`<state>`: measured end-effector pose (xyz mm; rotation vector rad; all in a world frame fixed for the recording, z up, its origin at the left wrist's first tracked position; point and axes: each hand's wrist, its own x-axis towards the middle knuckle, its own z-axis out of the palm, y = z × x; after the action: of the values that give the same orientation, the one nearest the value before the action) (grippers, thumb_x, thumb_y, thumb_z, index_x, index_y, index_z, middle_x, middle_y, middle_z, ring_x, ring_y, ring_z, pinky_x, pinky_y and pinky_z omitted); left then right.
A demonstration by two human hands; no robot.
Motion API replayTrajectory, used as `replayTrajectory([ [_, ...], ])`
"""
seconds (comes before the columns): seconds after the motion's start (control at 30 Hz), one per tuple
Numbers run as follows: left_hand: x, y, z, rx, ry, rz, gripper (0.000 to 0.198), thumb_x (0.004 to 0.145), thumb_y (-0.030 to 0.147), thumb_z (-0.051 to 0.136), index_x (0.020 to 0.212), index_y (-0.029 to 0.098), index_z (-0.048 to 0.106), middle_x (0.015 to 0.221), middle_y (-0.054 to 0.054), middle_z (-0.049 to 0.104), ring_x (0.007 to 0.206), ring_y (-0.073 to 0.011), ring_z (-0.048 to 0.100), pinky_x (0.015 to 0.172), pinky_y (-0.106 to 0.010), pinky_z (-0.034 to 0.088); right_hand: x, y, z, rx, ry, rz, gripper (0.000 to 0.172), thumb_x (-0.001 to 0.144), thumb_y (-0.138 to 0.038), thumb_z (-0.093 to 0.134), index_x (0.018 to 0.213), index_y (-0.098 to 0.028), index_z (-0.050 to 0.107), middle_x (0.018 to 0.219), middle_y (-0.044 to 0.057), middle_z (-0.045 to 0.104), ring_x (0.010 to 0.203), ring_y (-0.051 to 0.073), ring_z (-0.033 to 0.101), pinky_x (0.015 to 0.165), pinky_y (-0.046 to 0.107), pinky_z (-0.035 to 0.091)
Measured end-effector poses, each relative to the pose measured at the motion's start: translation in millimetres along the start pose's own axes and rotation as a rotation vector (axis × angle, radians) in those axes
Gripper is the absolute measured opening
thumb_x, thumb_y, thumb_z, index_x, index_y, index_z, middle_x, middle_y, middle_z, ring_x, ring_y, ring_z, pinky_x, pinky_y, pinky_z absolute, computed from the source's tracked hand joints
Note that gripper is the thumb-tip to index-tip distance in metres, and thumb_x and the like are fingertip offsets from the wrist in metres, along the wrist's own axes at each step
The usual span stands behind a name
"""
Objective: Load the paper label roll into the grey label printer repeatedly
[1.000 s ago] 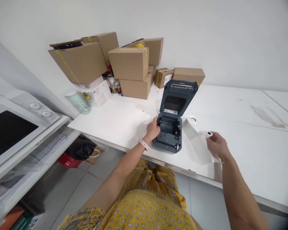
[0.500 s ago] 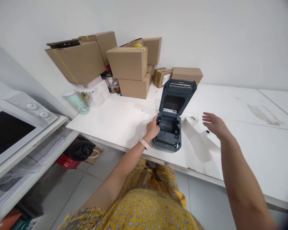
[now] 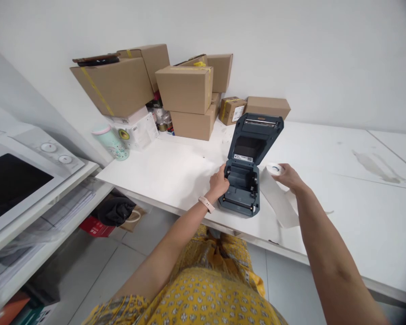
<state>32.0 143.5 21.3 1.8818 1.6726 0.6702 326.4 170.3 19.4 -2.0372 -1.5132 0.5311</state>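
Note:
A dark grey label printer (image 3: 238,206) stands on the white table, its lid (image 3: 235,140) raised and its inner bay bare. My left hand (image 3: 219,183) grips the printer's left side, fingers curled at the edge of the bay. To the right of the printer, my right hand (image 3: 290,177) is closed on a white paper roll (image 3: 273,169), holding it by its right side. A loose strip of paper (image 3: 279,205) trails from the roll along the table towards me. My right hand and forearm partly cover what lies behind that strip.
Cardboard boxes (image 3: 184,90) are stacked at the back left, with smaller ones (image 3: 232,110) behind the printer. A mint tumbler (image 3: 113,144) stands by a white box. A microwave (image 3: 37,153) sits on a shelf at far left. The table's front edge (image 3: 189,215) runs close to me.
My right hand has moved left from above the table and closed on the paper roll. My left hand stays on the printer. The view has shifted slightly.

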Motion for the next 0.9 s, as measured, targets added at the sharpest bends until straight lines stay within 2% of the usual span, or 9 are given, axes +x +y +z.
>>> replayTrajectory([
  [0.1, -0.3, 0.0, 0.1, 0.001, -0.003, -0.006, 0.073, 0.081, 0.009, 0.045, 0.151, 0.024, 0.034, 0.13, -0.007, 0.067, 0.118, -0.0282, 0.062, 0.103, -0.041, 0.044, -8.7, -4.0, -20.2, 0.1, 0.03, 0.007, 0.064, 0.071, -0.038, 0.063, 0.13, -0.013, 0.055, 0.122, 0.021, 0.065, 0.101, 0.03, 0.064, 0.079, 0.037, 0.051],
  [0.2, -0.7, 0.8, -0.8, 0.007, -0.013, -0.014, 0.072, 0.082, 0.01, 0.045, 0.152, 0.025, 0.033, 0.129, -0.006, 0.067, 0.118, -0.0269, 0.062, 0.103, -0.04, 0.045, -25.2, -22.8, -41.2, 0.282, 0.006, -0.092, 0.067, 0.071, -0.042, 0.062, 0.135, -0.022, 0.051, 0.129, 0.014, 0.064, 0.103, 0.029, 0.064, 0.079, 0.036, 0.053],
  [0.27, -1.3, 1.5, -1.8, 0.004, -0.013, -0.015, 0.071, 0.082, 0.009, 0.045, 0.152, 0.023, 0.033, 0.131, -0.007, 0.066, 0.12, -0.0269, 0.061, 0.104, -0.039, 0.045, -40.0, -47.7, -46.4, 0.438, -0.078, -0.204, 0.068, 0.069, -0.043, 0.066, 0.134, -0.025, 0.051, 0.13, 0.011, 0.064, 0.104, 0.029, 0.065, 0.079, 0.035, 0.054],
  [0.33, -2.0, 2.2, -2.7, 0.001, -0.01, -0.018, 0.071, 0.082, 0.009, 0.044, 0.151, 0.021, 0.034, 0.133, -0.009, 0.064, 0.121, -0.0274, 0.061, 0.104, -0.04, 0.044, -52.9, -78.7, -42.7, 0.461, -0.239, -0.324, 0.065, 0.07, -0.043, 0.07, 0.131, -0.026, 0.053, 0.128, 0.01, 0.065, 0.105, 0.027, 0.065, 0.081, 0.034, 0.053],
  [0.43, -2.8, 2.7, -3.3, -0.004, -0.013, -0.006, 0.071, 0.082, 0.009, 0.044, 0.151, 0.019, 0.033, 0.135, -0.009, 0.063, 0.122, -0.0279, 0.06, 0.105, -0.04, 0.044, -58.0, -121.2, -26.3, 0.151, -0.493, -0.496, 0.061, 0.067, -0.043, 0.075, 0.122, -0.023, 0.058, 0.121, 0.008, 0.067, 0.108, 0.027, 0.063, 0.089, 0.036, 0.051],
  [0.53, -2.7, 2.2, -2.6, -0.01, -0.004, 0.002, 0.072, 0.08, 0.009, 0.045, 0.151, 0.019, 0.035, 0.134, -0.01, 0.064, 0.121, -0.0296, 0.061, 0.104, -0.041, 0.045, -46.1, -144.3, -8.4, -0.177, -0.603, -0.612, 0.061, 0.06, -0.044, 0.078, 0.115, -0.022, 0.061, 0.115, 0.007, 0.068, 0.106, 0.029, 0.063, 0.092, 0.039, 0.05],
  [0.7, -2.2, 1.1, -1.4, -0.009, 0.0, -0.028, 0.072, 0.081, 0.011, 0.046, 0.152, 0.021, 0.035, 0.127, -0.01, 0.068, 0.114, -0.0305, 0.064, 0.1, -0.042, 0.047, -20.6, -148.8, 14.3, -0.425, -0.702, -0.625, 0.055, 0.059, -0.045, 0.078, 0.107, -0.023, 0.063, 0.113, 0.008, 0.068, 0.102, 0.03, 0.064, 0.085, 0.038, 0.051],
  [0.9, -1.3, -0.3, -0.5, -0.012, -0.003, -0.032, 0.073, 0.081, 0.01, 0.046, 0.152, 0.023, 0.034, 0.129, -0.008, 0.067, 0.116, -0.0289, 0.063, 0.101, -0.04, 0.046, -4.7, -137.0, 43.2, -0.498, -0.704, -0.617, 0.072, 0.058, -0.053, 0.079, 0.12, -0.019, 0.063, 0.123, 0.014, 0.066, 0.11, 0.035, 0.063, 0.09, 0.041, 0.052],
])
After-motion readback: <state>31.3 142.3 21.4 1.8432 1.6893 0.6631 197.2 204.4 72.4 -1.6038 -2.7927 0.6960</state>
